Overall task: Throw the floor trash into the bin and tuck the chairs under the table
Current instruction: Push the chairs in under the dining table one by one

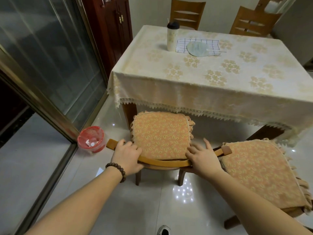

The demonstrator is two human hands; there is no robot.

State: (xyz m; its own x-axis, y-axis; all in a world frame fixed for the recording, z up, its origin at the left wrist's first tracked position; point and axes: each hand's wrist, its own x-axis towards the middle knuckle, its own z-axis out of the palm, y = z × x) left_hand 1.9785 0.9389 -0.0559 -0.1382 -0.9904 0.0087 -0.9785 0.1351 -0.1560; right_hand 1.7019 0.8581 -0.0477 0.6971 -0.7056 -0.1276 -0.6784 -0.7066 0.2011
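Observation:
A wooden chair [160,136] with an orange patterned cushion faces the table [211,78], its front edge at the hanging tablecloth. My left hand [127,156] grips the curved top rail of its backrest at the left. My right hand [203,155] rests on the same rail at the right, fingers spread and fairly straight. A second cushioned chair [257,173] stands to the right, angled away from the table. The red mesh bin [91,139] sits on the floor at the left, with white crumpled scraps inside.
A glass sliding door and its metal frame [50,106] run along the left, close to the bin. Two more wooden chairs [186,14] stand beyond the table. A bottle [172,36], a checked cloth and a round fan lie on the tablecloth. My shoe [163,230] shows below.

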